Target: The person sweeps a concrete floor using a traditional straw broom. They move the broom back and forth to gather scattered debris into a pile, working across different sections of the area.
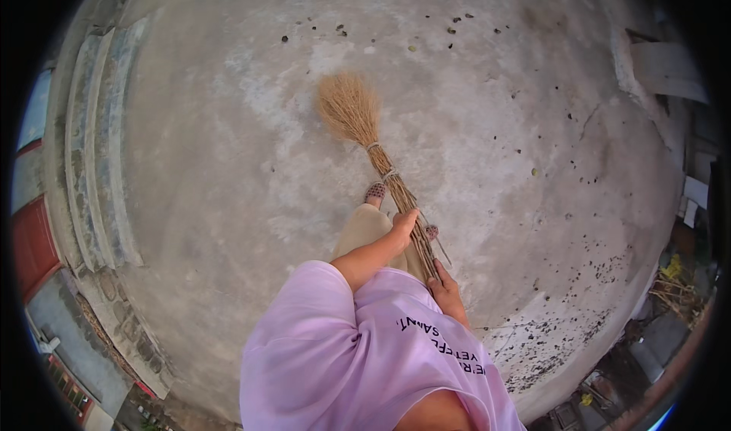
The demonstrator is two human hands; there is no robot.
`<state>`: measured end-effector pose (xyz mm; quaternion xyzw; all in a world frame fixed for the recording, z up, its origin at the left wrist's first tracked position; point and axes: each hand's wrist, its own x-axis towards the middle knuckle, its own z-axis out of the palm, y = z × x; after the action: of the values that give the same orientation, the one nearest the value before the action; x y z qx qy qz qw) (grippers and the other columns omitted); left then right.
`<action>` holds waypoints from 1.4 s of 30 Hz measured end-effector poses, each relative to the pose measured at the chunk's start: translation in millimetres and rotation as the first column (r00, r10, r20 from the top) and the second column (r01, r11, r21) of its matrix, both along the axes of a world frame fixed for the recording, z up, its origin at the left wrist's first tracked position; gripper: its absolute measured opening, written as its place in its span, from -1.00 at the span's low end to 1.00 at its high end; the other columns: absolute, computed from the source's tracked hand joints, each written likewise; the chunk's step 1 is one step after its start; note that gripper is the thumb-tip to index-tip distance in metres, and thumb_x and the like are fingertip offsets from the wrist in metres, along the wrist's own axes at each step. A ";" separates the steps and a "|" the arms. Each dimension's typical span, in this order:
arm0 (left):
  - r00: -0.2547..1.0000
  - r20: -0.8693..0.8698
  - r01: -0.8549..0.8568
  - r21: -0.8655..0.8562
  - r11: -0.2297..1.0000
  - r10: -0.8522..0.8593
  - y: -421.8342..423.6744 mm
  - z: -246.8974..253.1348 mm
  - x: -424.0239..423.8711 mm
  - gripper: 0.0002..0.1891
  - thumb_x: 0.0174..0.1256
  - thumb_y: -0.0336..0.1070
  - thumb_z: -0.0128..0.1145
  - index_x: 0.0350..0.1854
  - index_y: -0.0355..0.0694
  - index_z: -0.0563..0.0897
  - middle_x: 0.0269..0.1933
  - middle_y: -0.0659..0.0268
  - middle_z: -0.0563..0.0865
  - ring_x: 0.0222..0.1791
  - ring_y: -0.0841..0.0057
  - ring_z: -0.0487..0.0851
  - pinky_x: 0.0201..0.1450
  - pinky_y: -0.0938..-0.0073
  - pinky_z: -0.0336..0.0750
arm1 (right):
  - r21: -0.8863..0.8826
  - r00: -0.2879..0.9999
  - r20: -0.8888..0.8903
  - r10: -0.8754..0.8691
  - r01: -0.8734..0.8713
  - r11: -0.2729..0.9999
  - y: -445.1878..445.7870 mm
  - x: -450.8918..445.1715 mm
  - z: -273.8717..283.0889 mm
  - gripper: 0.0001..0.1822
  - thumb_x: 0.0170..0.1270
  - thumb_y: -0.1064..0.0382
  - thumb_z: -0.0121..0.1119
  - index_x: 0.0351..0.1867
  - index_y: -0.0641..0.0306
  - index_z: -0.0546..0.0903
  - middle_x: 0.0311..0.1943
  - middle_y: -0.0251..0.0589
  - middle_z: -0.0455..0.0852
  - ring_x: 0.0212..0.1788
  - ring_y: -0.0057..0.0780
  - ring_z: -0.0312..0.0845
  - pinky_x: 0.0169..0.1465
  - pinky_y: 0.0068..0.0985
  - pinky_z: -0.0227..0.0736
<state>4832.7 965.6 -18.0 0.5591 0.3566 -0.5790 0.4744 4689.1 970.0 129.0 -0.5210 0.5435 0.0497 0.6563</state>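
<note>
A twig broom [394, 171] slants across the middle of the view, with both of my hands around its handle. The broom's fanned straw-coloured head [348, 106] points away from me, over the concrete floor; I cannot tell whether it touches. Two ties bind the stalks between the head and my hands. My left hand [405, 225] grips the handle's middle, in front of my legs. Lower down, close to my waist, my right hand [448, 289] holds the handle's end. One loose stalk sticks out to the right between the hands.
Dark bits of debris [542, 342] lie thick on the concrete floor [228, 202] at lower right, with more scattered bits [451, 30] ahead. Concrete steps [94, 151] rise at the left. Dry plants [679, 288] and clutter line the right edge. My patterned slippers [375, 190] flank the broom.
</note>
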 end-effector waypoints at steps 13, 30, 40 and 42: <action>0.890 0.299 0.444 -0.388 0.808 -0.346 -109.7 12.8 -24.7 -0.67 -0.14 -0.16 0.16 -0.50 -0.40 0.54 -0.53 0.16 0.57 -0.55 0.42 0.53 -0.45 0.38 0.40 | 0.036 0.919 0.028 -0.393 0.392 0.919 -15.9 17.0 32.0 -0.45 0.19 0.45 -0.12 0.24 0.30 0.09 -0.06 -0.26 0.40 -0.34 -0.73 0.27 -0.30 -0.80 0.24; 0.867 0.244 -0.403 -0.168 0.900 0.434 -107.4 -25.0 169.9 -0.78 0.06 -0.21 0.08 -0.41 -0.26 0.44 -0.52 0.22 0.51 -0.58 0.36 0.53 -0.55 0.34 0.48 | -0.050 0.859 0.268 0.437 -0.441 0.896 -189.7 149.4 -19.4 -0.49 0.10 0.30 -0.02 0.14 0.32 0.29 0.02 0.07 0.43 0.04 -0.36 0.35 0.10 -0.57 0.17; 0.733 0.212 -0.625 -0.164 0.763 0.646 -106.1 -36.6 261.7 -0.64 0.08 -0.19 0.07 -0.15 -0.34 0.40 -0.29 0.14 0.55 -0.41 0.32 0.56 -0.46 0.32 0.49 | -0.157 0.698 0.261 0.667 -0.651 0.743 -214.4 248.6 -48.6 -0.46 0.06 0.30 -0.01 0.15 0.30 0.27 -0.21 -0.03 0.57 -0.25 -0.42 0.47 -0.11 -0.52 0.34; 0.738 0.242 -0.612 -0.154 0.776 0.630 -95.0 -50.4 286.2 -0.63 0.08 -0.19 0.07 -0.14 -0.35 0.41 -0.27 0.14 0.54 -0.40 0.30 0.56 -0.44 0.31 0.50 | -0.187 0.693 0.252 0.675 -0.650 0.737 -210.7 276.0 -48.5 -0.45 0.06 0.28 0.00 0.15 0.30 0.27 -0.23 -0.04 0.57 -0.29 -0.45 0.47 -0.13 -0.55 0.34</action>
<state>5118.9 870.6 -68.5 0.4687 0.4327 -0.3136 0.7034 4965.2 759.3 80.5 -0.7097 0.2133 0.1798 0.6469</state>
